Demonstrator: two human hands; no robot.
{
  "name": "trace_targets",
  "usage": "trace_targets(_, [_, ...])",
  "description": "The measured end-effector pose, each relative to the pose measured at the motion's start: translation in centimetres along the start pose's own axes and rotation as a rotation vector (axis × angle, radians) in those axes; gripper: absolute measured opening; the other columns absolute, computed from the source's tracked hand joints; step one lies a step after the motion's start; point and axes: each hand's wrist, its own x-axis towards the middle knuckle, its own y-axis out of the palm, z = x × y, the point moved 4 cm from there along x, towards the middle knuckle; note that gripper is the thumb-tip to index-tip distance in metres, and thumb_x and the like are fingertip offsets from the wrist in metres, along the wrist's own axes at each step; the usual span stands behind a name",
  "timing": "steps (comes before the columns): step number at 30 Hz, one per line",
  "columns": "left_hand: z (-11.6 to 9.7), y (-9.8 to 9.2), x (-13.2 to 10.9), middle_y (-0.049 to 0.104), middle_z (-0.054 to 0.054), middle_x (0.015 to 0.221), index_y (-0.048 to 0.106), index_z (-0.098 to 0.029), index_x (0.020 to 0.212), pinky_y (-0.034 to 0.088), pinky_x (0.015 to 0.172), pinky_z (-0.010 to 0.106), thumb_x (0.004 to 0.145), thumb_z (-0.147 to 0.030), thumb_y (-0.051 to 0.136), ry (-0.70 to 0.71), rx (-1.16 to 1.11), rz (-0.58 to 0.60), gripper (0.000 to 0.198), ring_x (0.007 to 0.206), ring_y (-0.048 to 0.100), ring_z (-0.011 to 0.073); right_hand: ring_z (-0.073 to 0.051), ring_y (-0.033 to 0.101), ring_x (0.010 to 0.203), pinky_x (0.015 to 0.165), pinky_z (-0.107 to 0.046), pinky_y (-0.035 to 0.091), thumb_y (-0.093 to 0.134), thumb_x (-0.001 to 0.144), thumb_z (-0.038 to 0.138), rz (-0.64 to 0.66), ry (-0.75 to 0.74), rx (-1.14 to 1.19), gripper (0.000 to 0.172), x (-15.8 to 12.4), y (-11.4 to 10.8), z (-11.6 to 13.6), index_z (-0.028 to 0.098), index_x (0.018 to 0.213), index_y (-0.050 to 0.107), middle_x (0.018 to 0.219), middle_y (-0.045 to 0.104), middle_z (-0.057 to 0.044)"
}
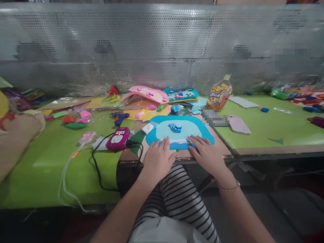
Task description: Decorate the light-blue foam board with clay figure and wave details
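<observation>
A rounded blue sheet [206, 133] with a paler blue middle lies flat at the table's near edge. On its middle sits a small blue clay-like figure [175, 127]. My left hand [159, 157] rests at the sheet's near left edge, fingers stretched out and holding nothing. Across from it, my right hand [206, 152] lies with spread fingers on the near right edge. Between the fingertips of both hands runs a whitish strip [177, 140] along the sheet. A small white lump [147, 128] in clear wrap touches the sheet's left side.
Left of the sheet are a magenta power bank [117, 139] with cables and a dark blue glue gun [119, 118]. Behind lie a pink decorated sheet [148, 93] and a blue one [181, 95]. To the right stand a snack bag [219, 92] and a phone [239, 124]. A perforated metal panel [162, 40] closes off the back.
</observation>
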Motion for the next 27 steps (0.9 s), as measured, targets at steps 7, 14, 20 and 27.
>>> trace_targets(7, [0.2,0.1,-0.1,0.051,0.02,0.132,0.042,-0.005,0.132,0.035,0.104,0.044,0.091,-0.045,0.035,-0.004,-0.029,-0.003,0.058,0.125,0.046,0.03,-0.024,0.048,0.123,0.101,-0.044,0.04,0.037,0.094,0.031,-0.03,-0.015,0.012,0.039,0.0,-0.2,0.1,0.017,0.126,0.054,0.129,0.057,-0.009])
trace_targets(14, [3.2,-2.7,1.7,0.044,0.018,0.139,0.032,-0.007,0.139,0.041,0.097,0.032,0.092,-0.028,0.033,0.074,0.016,0.193,0.052,0.128,0.044,0.0228,-0.024,0.048,0.124,0.102,-0.044,0.04,0.036,0.094,0.032,-0.005,0.008,0.012,0.039,0.1,-0.1,0.0,0.017,0.123,0.057,0.13,0.056,-0.008])
trace_targets(20, [8.7,-2.6,8.4,0.057,0.027,0.121,0.052,-0.003,0.121,0.041,0.094,0.042,0.081,-0.036,0.056,-0.091,0.273,0.354,0.052,0.114,0.054,0.0352,-0.024,0.048,0.123,0.101,-0.044,0.041,0.036,0.094,0.033,-0.008,0.01,0.014,0.039,0.1,-0.3,0.1,0.018,0.123,0.057,0.13,0.057,-0.008])
trace_targets(27, [8.4,-1.5,9.7,0.061,0.014,0.11,0.058,-0.013,0.107,0.043,0.091,0.036,0.079,-0.02,0.05,-0.01,0.162,0.174,0.031,0.107,0.056,0.0265,-0.025,0.047,0.124,0.104,-0.044,0.038,0.036,0.094,0.032,0.027,0.022,0.022,0.039,0.1,0.3,0.0,0.017,0.123,0.056,0.131,0.055,-0.01])
